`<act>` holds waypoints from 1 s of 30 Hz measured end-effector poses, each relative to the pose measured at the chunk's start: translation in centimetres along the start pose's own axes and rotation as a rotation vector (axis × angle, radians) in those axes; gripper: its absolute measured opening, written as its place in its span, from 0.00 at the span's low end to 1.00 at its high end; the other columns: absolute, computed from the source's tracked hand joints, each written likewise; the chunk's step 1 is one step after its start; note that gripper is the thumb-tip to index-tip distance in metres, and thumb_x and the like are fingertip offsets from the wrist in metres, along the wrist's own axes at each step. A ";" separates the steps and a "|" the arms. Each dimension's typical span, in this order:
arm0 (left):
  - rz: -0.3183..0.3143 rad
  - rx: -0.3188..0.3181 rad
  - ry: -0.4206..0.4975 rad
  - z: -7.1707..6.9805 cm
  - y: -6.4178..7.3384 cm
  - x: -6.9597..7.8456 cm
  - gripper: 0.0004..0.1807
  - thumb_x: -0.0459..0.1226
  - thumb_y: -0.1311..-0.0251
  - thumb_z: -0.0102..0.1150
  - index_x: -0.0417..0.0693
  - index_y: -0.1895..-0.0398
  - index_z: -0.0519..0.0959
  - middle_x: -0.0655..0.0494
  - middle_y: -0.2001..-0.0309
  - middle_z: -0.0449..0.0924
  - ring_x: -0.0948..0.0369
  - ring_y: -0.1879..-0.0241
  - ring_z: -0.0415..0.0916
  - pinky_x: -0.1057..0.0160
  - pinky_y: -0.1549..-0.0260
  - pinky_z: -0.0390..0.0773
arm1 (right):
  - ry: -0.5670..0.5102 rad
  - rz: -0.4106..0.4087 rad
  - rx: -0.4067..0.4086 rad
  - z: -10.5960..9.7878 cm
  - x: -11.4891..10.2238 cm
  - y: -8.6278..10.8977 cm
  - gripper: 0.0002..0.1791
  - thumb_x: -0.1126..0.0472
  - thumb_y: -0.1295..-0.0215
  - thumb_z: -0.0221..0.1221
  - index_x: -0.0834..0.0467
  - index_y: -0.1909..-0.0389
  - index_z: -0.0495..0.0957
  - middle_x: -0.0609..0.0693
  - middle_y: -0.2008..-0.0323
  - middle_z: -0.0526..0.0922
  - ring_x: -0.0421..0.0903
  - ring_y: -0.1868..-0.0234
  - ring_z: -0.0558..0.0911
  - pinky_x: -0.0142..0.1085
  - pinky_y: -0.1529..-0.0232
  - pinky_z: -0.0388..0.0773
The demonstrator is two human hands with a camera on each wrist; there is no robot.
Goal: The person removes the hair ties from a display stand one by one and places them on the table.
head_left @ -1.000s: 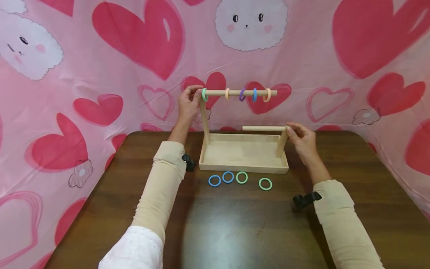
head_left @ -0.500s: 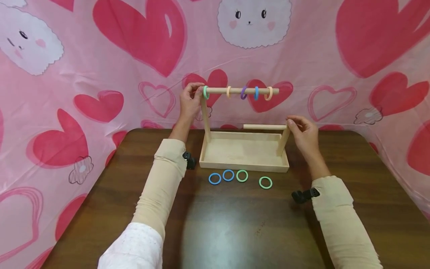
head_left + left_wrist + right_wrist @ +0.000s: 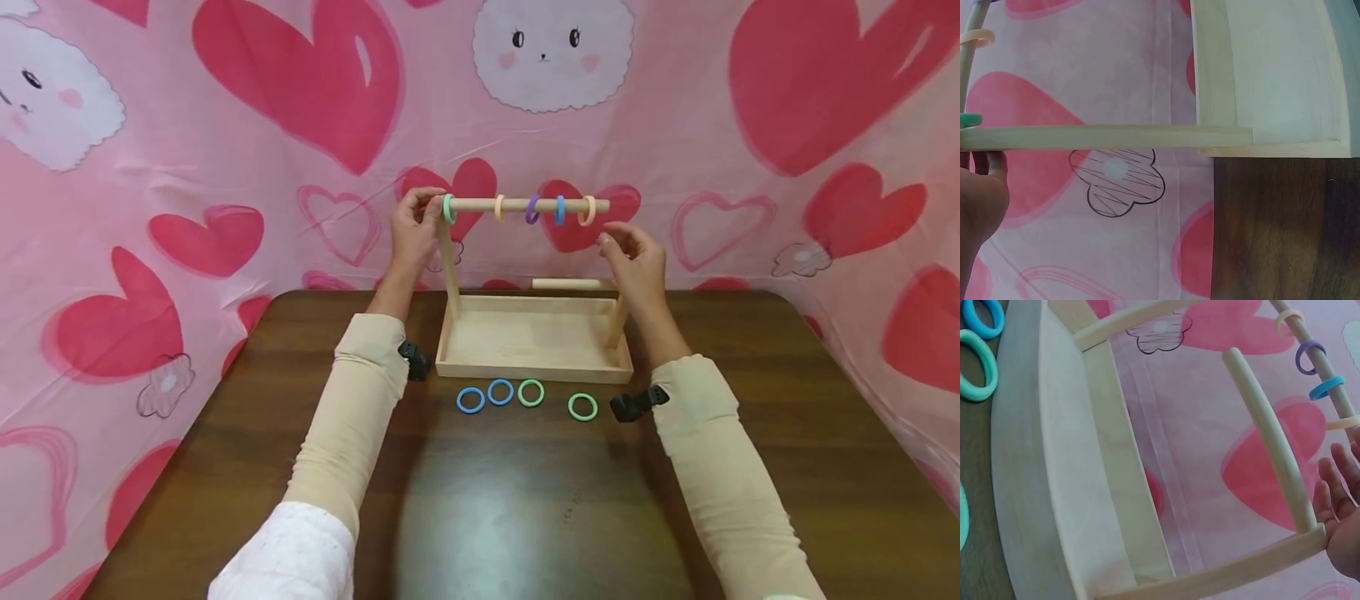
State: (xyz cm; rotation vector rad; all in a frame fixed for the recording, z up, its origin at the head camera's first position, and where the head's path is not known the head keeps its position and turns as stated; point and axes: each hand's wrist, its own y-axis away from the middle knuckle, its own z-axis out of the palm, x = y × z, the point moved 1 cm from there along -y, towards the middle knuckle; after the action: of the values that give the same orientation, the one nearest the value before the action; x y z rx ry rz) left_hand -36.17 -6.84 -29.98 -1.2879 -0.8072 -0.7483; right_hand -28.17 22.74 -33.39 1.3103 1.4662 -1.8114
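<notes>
A wooden ring stand has a tray base point(image 3: 532, 374), a tall left post point(image 3: 449, 271) bearing the upper rod point(image 3: 476, 204), and a shorter right post bearing the lower rod point(image 3: 570, 284). On the upper rod hang a green ring point(image 3: 447, 213), a purple ring point(image 3: 532, 210), a blue ring point(image 3: 559, 211) and two peach rings, one point(image 3: 1335, 424) nearest the free end. My left hand point(image 3: 412, 237) pinches the tall post's top beside the green ring. Just below the free end, my right hand point(image 3: 637, 265) has loosely bent fingers and holds nothing.
On the brown table point(image 3: 510, 500) in front of the tray lie two blue rings, one point(image 3: 471, 412) further left, and two green rings, one point(image 3: 582, 420) further right. A pink heart-print cloth point(image 3: 337, 108) hangs behind the table.
My right hand has left the top of the short post and moved up and left, toward the upper rod's free end. My left hand stays on the tall post.
</notes>
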 end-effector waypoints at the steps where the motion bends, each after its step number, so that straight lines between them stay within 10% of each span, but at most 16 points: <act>1: -0.004 -0.001 0.005 0.2 0.0 -0.1 0.12 0.28 0.30 0.56 0.24 0.51 0.78 0.74 0.70 0.77 0.74 0.66 0.76 0.74 0.61 0.76 | -0.007 0.008 0.006 0.0 0.1 -0.2 0.17 0.67 0.30 0.59 0.76 0.48 0.79 0.26 0.75 0.83 0.26 0.73 0.80 0.19 0.66 0.76; 30: 0.033 0.020 0.040 1.5 0.2 -0.6 0.12 0.27 0.31 0.56 0.22 0.52 0.78 0.75 0.70 0.77 0.75 0.68 0.76 0.75 0.63 0.76 | -0.485 0.242 0.139 2.4 -0.7 -1.4 0.05 0.70 0.39 0.68 0.58 0.71 0.83 0.45 0.80 0.87 0.38 0.82 0.85 0.30 0.74 0.85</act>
State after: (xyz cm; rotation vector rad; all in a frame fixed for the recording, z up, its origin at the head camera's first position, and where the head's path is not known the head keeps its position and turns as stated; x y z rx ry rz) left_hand -36.41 -5.30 -30.47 -1.2613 -0.7583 -0.7355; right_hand -29.91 20.88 -32.12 0.9631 0.8997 -1.9167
